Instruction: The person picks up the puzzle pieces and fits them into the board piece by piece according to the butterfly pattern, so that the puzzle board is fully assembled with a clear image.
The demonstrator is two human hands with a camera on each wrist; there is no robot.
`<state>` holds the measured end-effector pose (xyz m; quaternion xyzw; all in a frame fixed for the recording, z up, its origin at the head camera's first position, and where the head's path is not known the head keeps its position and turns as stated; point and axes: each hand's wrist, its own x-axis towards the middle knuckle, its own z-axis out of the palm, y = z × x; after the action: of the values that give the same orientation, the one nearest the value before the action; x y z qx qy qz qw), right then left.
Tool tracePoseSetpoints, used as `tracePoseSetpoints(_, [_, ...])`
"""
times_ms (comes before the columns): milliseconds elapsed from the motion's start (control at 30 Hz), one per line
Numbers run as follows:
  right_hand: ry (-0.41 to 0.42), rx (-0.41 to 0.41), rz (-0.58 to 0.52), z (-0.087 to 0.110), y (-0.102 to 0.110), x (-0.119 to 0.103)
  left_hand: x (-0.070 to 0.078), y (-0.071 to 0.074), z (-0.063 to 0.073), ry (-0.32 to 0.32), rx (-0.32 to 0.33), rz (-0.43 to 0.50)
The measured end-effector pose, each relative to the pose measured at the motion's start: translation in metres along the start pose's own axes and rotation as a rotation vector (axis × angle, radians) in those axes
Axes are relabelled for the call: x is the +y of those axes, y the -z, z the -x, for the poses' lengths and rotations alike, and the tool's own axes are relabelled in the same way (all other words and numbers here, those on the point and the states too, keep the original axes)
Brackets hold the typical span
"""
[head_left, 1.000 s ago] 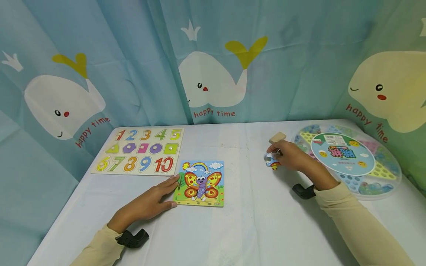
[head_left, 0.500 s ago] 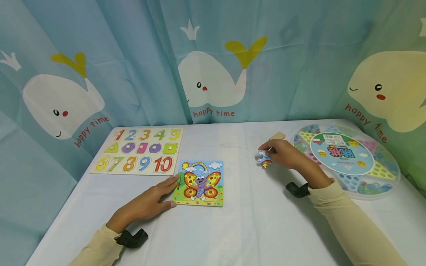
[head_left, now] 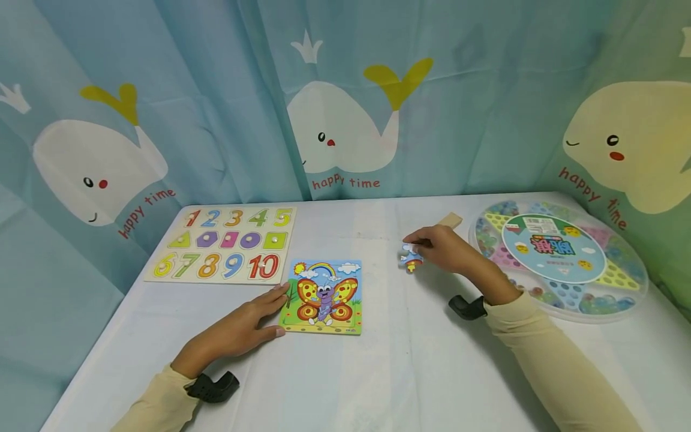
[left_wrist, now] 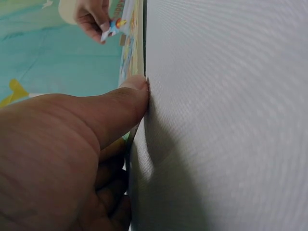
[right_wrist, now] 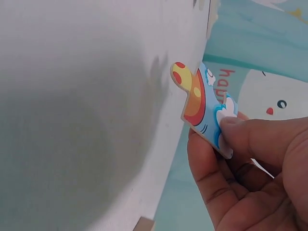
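My right hand pinches a small jigsaw piece between thumb and fingers, above the white tablecloth right of centre. Printed on the piece are blue sky, white cloud and a yellow-orange part with red spots; a rounded knob sticks out of one edge. A square butterfly puzzle board lies flat in the middle. My left hand rests at its left edge, fingers mostly straight along the side and thumb by the lower corner. In the left wrist view, the thumb touches the board's rim.
At the back left lies a wooden number-and-shape board with knobbed pieces. A plain wooden piece sits behind my right hand. Farther right is a round clear game case holding marbles. A whale-print curtain hangs behind the table.
My right hand has moved left with the jigsaw piece, away from the plain wooden piece and the game case, toward the butterfly board. My left hand has stayed at the board's edge.
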<state>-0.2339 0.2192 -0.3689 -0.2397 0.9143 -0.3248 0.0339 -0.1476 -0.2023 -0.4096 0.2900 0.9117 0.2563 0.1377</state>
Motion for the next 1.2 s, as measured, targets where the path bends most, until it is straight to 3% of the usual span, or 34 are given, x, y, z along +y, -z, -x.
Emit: tracePoseSetpoints(1200, [0.038,-0.066,-0.127,-0.035,-0.041,-0.049,-0.002,0.000,0.001,-0.007,-0.013,0.019])
